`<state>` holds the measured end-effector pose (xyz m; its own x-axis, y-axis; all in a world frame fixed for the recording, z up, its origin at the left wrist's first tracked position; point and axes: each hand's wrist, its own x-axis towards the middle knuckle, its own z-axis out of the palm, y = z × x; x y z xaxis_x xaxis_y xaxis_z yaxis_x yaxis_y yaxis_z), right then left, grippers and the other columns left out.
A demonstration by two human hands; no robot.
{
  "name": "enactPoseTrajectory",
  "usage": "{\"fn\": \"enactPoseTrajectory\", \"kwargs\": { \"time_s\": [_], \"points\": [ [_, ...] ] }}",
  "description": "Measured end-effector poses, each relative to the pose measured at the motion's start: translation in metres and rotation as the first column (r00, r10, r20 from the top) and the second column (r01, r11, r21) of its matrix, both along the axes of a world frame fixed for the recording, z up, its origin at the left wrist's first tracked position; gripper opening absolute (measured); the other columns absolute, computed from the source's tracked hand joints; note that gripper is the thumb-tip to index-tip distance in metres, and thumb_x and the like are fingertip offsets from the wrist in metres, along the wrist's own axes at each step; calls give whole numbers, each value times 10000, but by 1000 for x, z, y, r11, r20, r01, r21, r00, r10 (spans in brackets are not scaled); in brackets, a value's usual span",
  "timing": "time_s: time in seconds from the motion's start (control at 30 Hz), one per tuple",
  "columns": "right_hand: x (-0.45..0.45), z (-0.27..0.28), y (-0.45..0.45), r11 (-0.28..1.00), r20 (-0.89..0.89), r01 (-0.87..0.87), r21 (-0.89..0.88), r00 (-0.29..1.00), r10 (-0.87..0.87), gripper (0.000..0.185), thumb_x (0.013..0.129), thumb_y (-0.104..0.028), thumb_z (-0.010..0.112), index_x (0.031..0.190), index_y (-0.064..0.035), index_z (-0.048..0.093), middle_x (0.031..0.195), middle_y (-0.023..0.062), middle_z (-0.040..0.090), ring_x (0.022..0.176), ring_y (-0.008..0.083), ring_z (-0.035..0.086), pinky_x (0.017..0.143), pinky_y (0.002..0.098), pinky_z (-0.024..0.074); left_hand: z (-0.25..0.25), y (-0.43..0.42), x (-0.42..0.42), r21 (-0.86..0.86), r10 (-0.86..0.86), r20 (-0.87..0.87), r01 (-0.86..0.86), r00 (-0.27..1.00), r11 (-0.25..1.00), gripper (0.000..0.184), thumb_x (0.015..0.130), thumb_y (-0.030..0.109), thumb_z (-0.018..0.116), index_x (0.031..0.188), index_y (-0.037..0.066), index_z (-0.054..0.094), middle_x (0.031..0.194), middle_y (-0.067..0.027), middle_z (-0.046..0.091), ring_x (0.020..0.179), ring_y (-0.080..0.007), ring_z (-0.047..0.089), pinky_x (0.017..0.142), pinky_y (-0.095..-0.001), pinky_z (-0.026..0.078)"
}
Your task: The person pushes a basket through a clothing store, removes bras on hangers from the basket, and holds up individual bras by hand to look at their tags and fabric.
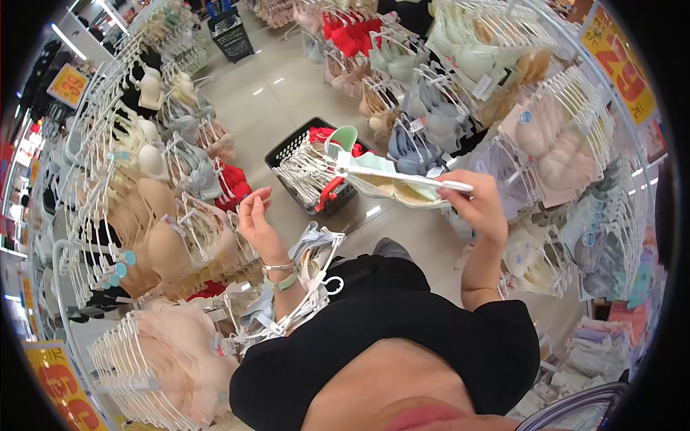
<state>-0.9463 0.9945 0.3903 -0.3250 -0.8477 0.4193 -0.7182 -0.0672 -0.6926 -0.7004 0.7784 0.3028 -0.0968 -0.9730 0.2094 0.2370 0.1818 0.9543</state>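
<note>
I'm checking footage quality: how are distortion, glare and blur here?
Head view: strong fisheye bending inside a dark round border; head view: glare spots on the shiny floor; head view: left hand and right hand fairly clear, the far left edge softer.

From my station, the basket (289, 146) sits ahead on the floor (251, 97), between the left row (165, 248) and right row (557, 147) of bras. Hangers (305, 174) lie inside it. I have one bra (402, 188) extending from the right hand (480, 205) to above the basket; the left hand (260, 224) is before the left row.
</note>
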Motion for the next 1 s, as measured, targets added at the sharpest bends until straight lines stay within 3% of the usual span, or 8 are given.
{"fn": "enactPoseTrajectory", "kwargs": {
  "time_s": [0.2,0.3,0.53,0.7,0.73,0.83,0.93,1.0],
  "points": [
    [-18,29,37,972,105,84,-218,993,-62,164,739,-6,653,901,-2,627,704,95,624,539,108,552,476,217,419,-19,-10,-38,175,-318,-179,348,931,921,276,905,199,407,1050,8,546,1030,-105,597,1002,-169,541,874,-325,410],
    [-36,44,30,895,255,159,-418,966,-52,160,777,-7,622,934,-13,594,693,122,621,521,101,537,428,200,391,-65,-11,-55,338,-480,-568,721,668,605,447,909,353,382,1180,9,469,1117,-150,555,1077,-235,506,955,-437,373],
    [-88,18,-82,991,396,-54,126,918,-1,211,787,-128,642,940,5,584,666,56,625,435,30,428,387,182,318,-61,60,-75,99,-213,-976,971,52,-219,485,896,361,400,1218,-1,422,1185,-152,501,1096,-253,493,921,-417,417],
    [-92,-30,-115,962,412,-137,235,910,29,216,782,-151,650,925,-3,583,640,34,614,439,36,434,394,181,312,-60,66,-80,43,-63,-998,913,19,-405,520,886,366,413,1245,-9,388,1234,-153,461,1110,-265,484,896,-403,448],
    [-92,-32,-114,964,414,-105,243,910,-5,215,782,-159,648,910,0,579,641,39,621,433,36,435,391,181,316,-71,63,-80,-90,187,-982,868,3,-488,693,851,540,372,1323,36,308,1326,-196,362,1183,-352,405,1006,-507,300],
    [-98,-35,-105,964,407,-52,262,912,-61,229,782,-178,645,893,8,572,636,46,627,424,38,435,386,185,323,-79,68,-90,-111,-3,-991,849,-131,-516,673,854,530,376,1321,50,320,1312,-197,380,1178,-335,416,1003,-497,309],
    [-101,-37,-98,943,350,-15,332,931,-108,227,794,-194,637,892,-1,570,619,36,614,425,43,438,386,186,325,-76,66,-92,-30,100,-995,854,26,-519,663,850,535,377,1324,73,329,1298,-180,407,1163,-329,434,999,-494,317],
    [-102,-47,-93,929,314,-30,369,945,-94,224,799,-207,635,888,-12,568,569,-1,558,416,52,422,383,200,323,-77,64,-89,-62,46,-998,872,-45,-486,633,858,514,378,1317,80,339,1296,-164,414,1160,-320,439,987,-484,336]
  ]
}}
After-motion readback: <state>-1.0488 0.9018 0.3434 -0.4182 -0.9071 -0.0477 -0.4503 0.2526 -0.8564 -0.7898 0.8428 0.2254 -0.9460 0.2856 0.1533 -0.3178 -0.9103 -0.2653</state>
